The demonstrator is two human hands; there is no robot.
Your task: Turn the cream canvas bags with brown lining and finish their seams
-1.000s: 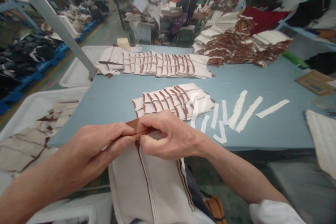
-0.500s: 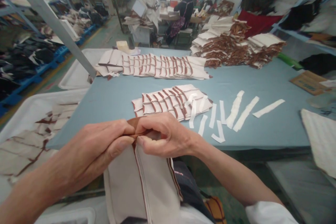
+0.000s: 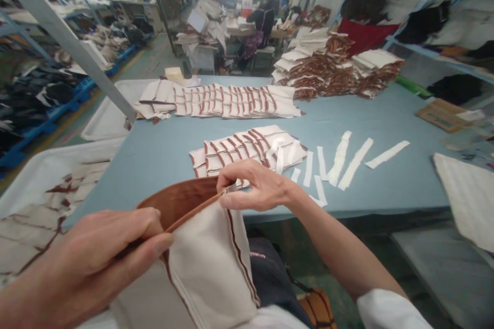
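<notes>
A cream fabric piece [image 3: 208, 262] with brown lining and brown-edged seams is stretched between my hands in front of my lap, its top opening spread so the brown inside shows. My left hand [image 3: 127, 247] pinches the rim near a seam, thumb outside and fingers over the edge. At the right corner of the rim, my right hand [image 3: 250, 185] grips the edge between thumb and forefinger. Just beyond on the blue table [image 3: 154, 164] lies a short overlapping row of cream pieces with brown edging [image 3: 247, 146]. The fabric's lower end runs out of view.
White strips [image 3: 357, 164] lie on the table to the right. Farther back are a longer row of cream pieces [image 3: 231, 100] and a tall brown-and-cream stack [image 3: 332, 64]. A white bin [image 3: 34, 175] stands left, beside a slanting metal post [image 3: 73, 41]. A person [image 3: 262, 23] sits in the background.
My hands have moved apart along the rim, the left one down and leftward, the right one slightly rightward. The opening has spread wide, showing more brown lining.
</notes>
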